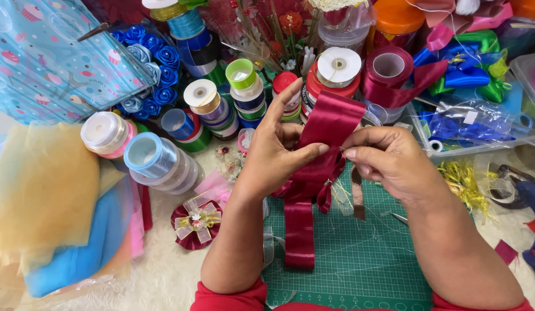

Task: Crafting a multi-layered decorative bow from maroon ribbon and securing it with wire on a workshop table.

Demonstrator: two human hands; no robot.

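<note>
Over the green cutting mat (359, 259), the left hand (273, 155) pinches the gathered dark red ribbon (313, 173) shut at its middle — a bow being formed. The right hand (388, 158), fingertips closed, touches that pinch; binding it likely calls for steady grip.

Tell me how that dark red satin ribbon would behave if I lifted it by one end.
The dark red ribbon would probably flop and drape, since its tail lies limp on the green cutting mat. Its sheen suggests it is slippery, so the loops pinched by the left hand and right hand may slide apart.
</note>
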